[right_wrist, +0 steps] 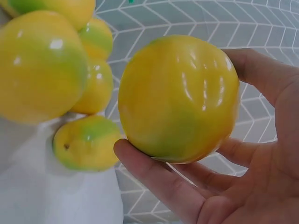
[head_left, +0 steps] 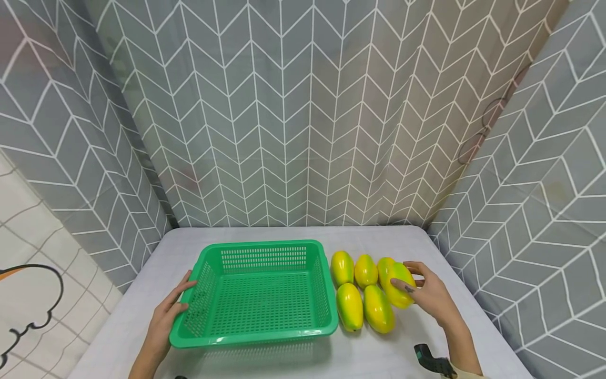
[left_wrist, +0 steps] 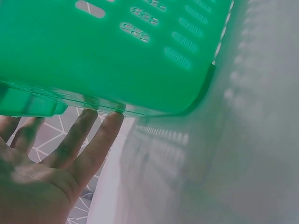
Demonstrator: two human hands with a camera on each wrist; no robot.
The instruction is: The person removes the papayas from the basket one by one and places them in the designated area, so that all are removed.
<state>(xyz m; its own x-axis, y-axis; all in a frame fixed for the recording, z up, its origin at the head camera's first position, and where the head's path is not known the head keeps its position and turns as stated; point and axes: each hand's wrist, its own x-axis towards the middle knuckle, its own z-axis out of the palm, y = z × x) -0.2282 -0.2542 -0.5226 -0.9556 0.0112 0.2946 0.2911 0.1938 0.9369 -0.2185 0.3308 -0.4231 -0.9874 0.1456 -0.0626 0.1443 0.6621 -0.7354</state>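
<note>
A green plastic basket (head_left: 265, 302) with slotted walls stands on the table, and nothing lies inside it. My left hand (head_left: 165, 313) touches its left rim with fairly straight fingers; in the left wrist view the fingertips (left_wrist: 112, 122) meet the basket's outer side (left_wrist: 117, 65). My right hand (head_left: 428, 295) holds a glossy yellow-green mango (head_left: 401, 287) between thumb and fingers, right of the basket. The held mango (right_wrist: 180, 100) fills the middle of the right wrist view. Several similar mangoes (head_left: 350, 308) lie in two rows between the basket and my right hand.
A white cloth covers the table (head_left: 374, 237). Grey curtains (head_left: 293, 131) with white chevron lines hang behind it and on the right (head_left: 544, 210). A white patterned cloth (head_left: 38, 295) lies to the left. A dark strap device (head_left: 431, 360) is at my right wrist.
</note>
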